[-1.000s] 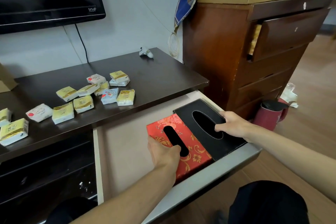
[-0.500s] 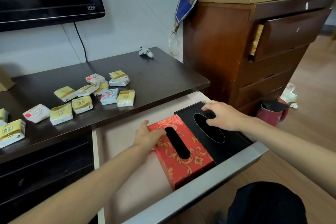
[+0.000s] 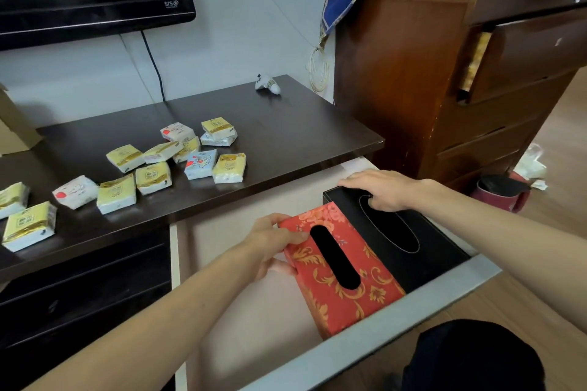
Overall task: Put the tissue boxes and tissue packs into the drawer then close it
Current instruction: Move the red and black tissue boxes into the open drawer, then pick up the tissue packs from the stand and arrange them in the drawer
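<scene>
Both hands have slid toward the far ends of the boxes since a second ago, and the two boxes now sit deeper and straighter in the drawer. Left-hand fingers (image 3: 293, 236) are narrowed around the far left corner of the red floral tissue box (image 3: 341, 267), thumb on top, the others curled down its side, so the left hand (image 3: 273, 243) is gripping it. Right-hand fingers (image 3: 355, 179) lie spread and flat over the far end of the black tissue box (image 3: 394, 232); the right hand (image 3: 379, 189) presses down on it, and I cannot tell whether it actually grips. The boxes lie side by side, touching along their long edges, in the right part of the open drawer (image 3: 409, 324), their near ends up against its grey front panel.

So the boxes look done, or near enough, give or take a last nudge. Plenty is left, though! Out on the dark tabletop (image 3: 301, 133), well apart from the hands, the tissue packs (image 3: 152, 176) are scattered untouched: mostly yellow, a few white and one blue. A bare stretch of drawer floor lies left of the red box, which looks like room for them. Every pack must go in, and then the drawer needs pushing shut.
</scene>
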A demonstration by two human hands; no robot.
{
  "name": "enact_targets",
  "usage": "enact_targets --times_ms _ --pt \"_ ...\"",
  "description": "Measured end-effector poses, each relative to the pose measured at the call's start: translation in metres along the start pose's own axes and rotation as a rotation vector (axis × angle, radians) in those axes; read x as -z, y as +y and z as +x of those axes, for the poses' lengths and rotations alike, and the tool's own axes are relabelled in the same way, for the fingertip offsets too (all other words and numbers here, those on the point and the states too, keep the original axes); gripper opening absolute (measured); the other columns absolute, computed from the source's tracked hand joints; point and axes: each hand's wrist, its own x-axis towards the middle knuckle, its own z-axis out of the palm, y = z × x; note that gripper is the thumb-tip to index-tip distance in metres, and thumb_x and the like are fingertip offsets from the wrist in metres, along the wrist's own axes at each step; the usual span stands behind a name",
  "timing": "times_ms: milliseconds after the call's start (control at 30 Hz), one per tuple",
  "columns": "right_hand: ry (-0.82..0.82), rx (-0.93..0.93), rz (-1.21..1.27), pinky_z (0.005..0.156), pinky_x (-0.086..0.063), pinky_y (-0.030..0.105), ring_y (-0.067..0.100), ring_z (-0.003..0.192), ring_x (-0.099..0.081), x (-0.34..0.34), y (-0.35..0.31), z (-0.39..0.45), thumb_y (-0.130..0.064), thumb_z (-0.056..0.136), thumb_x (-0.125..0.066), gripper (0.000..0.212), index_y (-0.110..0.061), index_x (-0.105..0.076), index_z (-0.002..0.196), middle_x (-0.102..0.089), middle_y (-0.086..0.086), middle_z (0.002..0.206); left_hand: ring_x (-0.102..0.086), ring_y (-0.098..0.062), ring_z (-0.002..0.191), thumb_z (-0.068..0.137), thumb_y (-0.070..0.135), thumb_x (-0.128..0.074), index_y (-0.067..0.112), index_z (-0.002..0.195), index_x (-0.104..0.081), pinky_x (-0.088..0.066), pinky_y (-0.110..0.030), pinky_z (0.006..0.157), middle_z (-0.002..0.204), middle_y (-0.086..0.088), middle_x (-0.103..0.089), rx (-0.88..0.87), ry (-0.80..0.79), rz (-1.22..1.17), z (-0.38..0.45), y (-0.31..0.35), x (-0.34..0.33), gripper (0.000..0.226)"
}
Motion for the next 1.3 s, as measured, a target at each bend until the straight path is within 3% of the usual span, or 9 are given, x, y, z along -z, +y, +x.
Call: enact_targets --times_ms 233,333,500,733,833,933,1033,1167,1300 --pt "0.025 0.023 0.094 0.110 -0.044 0.046 0.021 0.154 -0.027 -0.008 0.005 -0.006 0.009 0.091 -0.051 0.082 -0.029 -0.031 0.161 -0.035 -0.003 0.166 -0.064 -0.023 0.097 0.088 0.012 -0.075 0.014 0.116 -0.059 -0.060 -0.040 0.050 0.115 -0.013 -0.066 -0.012 0.004 0.031 -0.003 -0.004 -0.007 0.032" --pt "0.050 0.027 0.157 0.108 -0.041 0.039 0.019 0.151 -0.029 -0.015 0.006 -0.010 0.008 0.089 -0.050 0.080 -0.029 -0.036 0.158 -0.040 -0.004 0.162 -0.065 -0.023 0.100 0.088 0.014 -0.076 0.014 0.115 -0.060 -0.060 -0.038 0.050 0.114 -0.012 -0.068 -0.024 -0.005 0.032 -0.006 -0.009 -0.007 0.032" --pt "0.084 0.045 0.340 0.109 -0.037 0.043 0.022 0.139 -0.038 -0.021 0.001 -0.016 -0.002 0.090 -0.051 0.055 -0.023 -0.051 0.141 -0.052 0.001 0.147 -0.068 -0.020 0.096 0.089 0.017 -0.075 0.018 0.119 -0.058 -0.060 -0.039 0.051 0.114 -0.011 -0.068 -0.061 -0.004 -0.009 -0.013 -0.017 -0.013 0.034" --pt "0.074 -0.057 0.389 0.116 -0.030 0.044 0.021 0.149 -0.031 -0.016 -0.005 -0.021 -0.010 0.097 -0.048 0.056 -0.024 -0.048 0.151 -0.044 -0.002 0.159 -0.066 -0.019 0.095 0.091 0.019 -0.073 0.019 0.125 -0.056 -0.062 -0.042 0.056 0.117 -0.010 -0.066 -0.061 -0.011 0.034 -0.019 -0.015 -0.013 0.037" --pt "0.166 -0.103 0.359 0.113 -0.040 0.048 0.022 0.141 -0.047 -0.002 -0.017 -0.020 -0.015 0.099 -0.050 0.045 -0.027 -0.062 0.140 -0.057 -0.003 0.150 -0.064 -0.017 0.098 0.092 0.018 -0.071 0.018 0.125 -0.057 -0.062 -0.038 0.056 0.117 -0.008 -0.066 -0.075 -0.012 0.109 -0.020 -0.010 -0.008 0.036" --pt "0.339 -0.052 0.440 0.101 -0.054 0.047 0.013 0.109 -0.070 0.016 -0.043 -0.016 -0.018 0.096 -0.056 0.029 -0.031 -0.079 0.109 -0.078 -0.009 0.112 -0.064 -0.018 0.098 0.094 0.018 -0.065 0.016 0.118 -0.062 -0.059 -0.030 0.054 0.114 -0.007 -0.068 -0.197 0.065 0.285 -0.021 0.001 0.010 0.024" --pt "0.424 -0.022 0.561 0.087 -0.061 0.043 0.004 0.080 -0.074 0.038 -0.080 -0.004 -0.021 0.086 -0.058 0.027 -0.040 -0.076 0.081 -0.078 -0.016 0.078 -0.072 -0.016 0.086 0.092 0.019 -0.059 0.021 0.095 -0.072 -0.059 -0.033 0.059 0.092 0.003 -0.076 -0.342 0.168 0.449 -0.025 0.018 0.044 0.014" --pt "0.466 0.013 0.714 0.083 -0.062 0.040 0.003 0.073 -0.074 0.064 -0.127 0.023 -0.016 0.086 -0.054 0.029 -0.031 -0.079 0.086 -0.079 -0.013 0.075 -0.073 -0.010 0.071 0.090 0.027 -0.057 0.026 0.083 -0.073 -0.054 -0.029 0.058 0.075 0.009 -0.077 -0.446 0.286 0.587 -0.033 0.039 0.101 0.018" --pt "0.453 0.003 0.779 0.091 -0.058 0.041 0.009 0.096 -0.072 0.084 -0.161 0.063 -0.017 0.093 -0.055 0.027 -0.026 -0.079 0.103 -0.079 -0.010 0.095 -0.070 -0.015 0.077 0.091 0.030 -0.057 0.025 0.081 -0.073 -0.059 -0.038 0.073 0.080 0.008 -0.075 -0.523 0.462 0.709 -0.027 0.054 0.155 0.019"
